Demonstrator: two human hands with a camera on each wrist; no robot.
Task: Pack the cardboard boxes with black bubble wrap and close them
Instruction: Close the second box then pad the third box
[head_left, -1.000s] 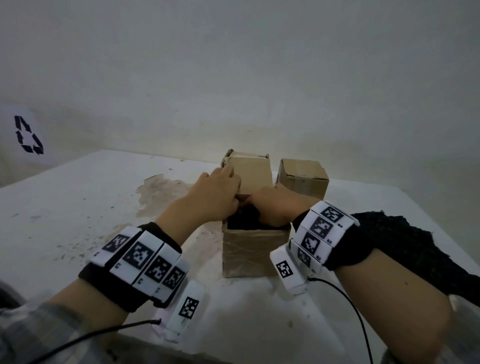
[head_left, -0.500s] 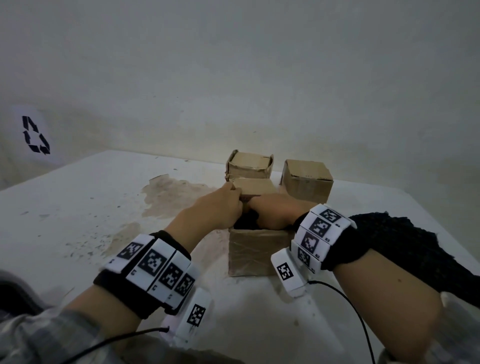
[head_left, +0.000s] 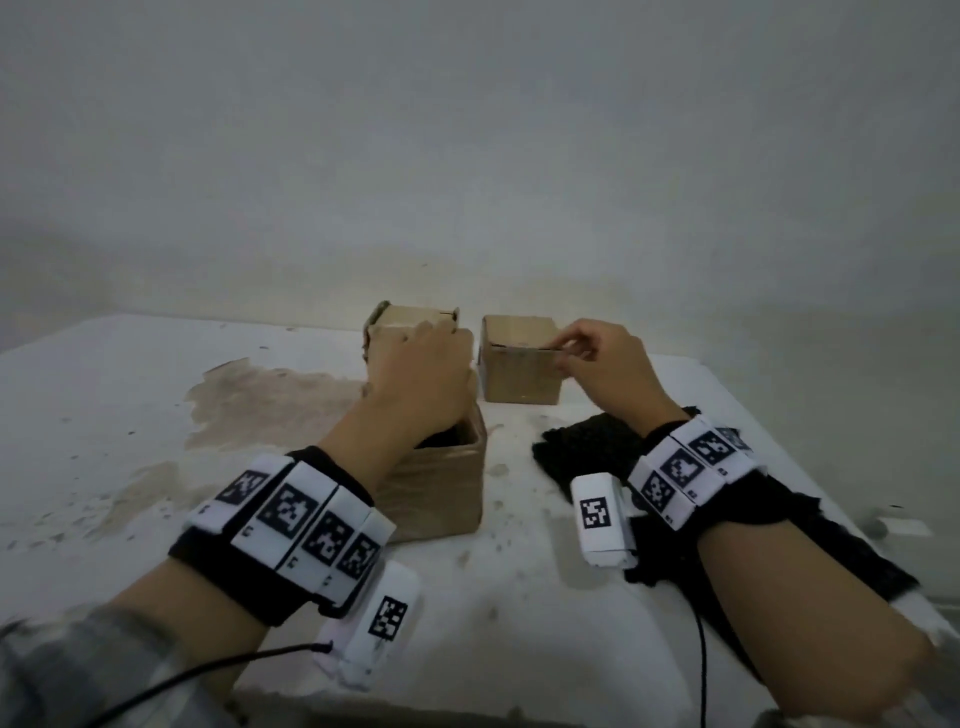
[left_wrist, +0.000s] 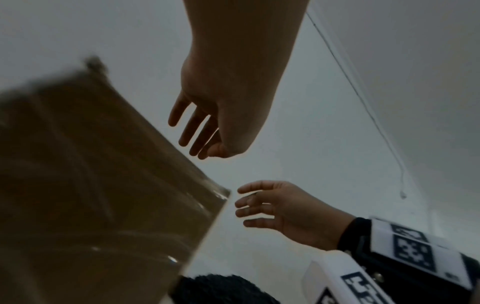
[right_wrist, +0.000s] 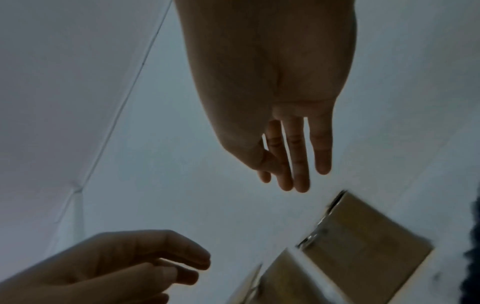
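Observation:
The near cardboard box (head_left: 436, 493) stands open-topped at the table's middle, with black bubble wrap (head_left: 441, 436) showing inside. My left hand (head_left: 431, 338) hovers over its far side, in front of the far left box (head_left: 410, 319). In the left wrist view its fingers (left_wrist: 197, 135) are straight and hold nothing. My right hand (head_left: 569, 348) is at the front top edge of the far right box (head_left: 519, 369), which is closed. In the right wrist view its fingers (right_wrist: 293, 170) are relaxed and empty. A loose sheet of black bubble wrap (head_left: 587, 447) lies under my right forearm.
The white table (head_left: 156, 415) carries a brown stain (head_left: 270, 395) left of the boxes. A plain wall (head_left: 467, 156) rises just behind the far boxes. The table's right edge (head_left: 831, 467) runs close beside the loose wrap.
Both hands have come off the near box's top. The left hand rose and went forward; the right hand moved right to the far right box.

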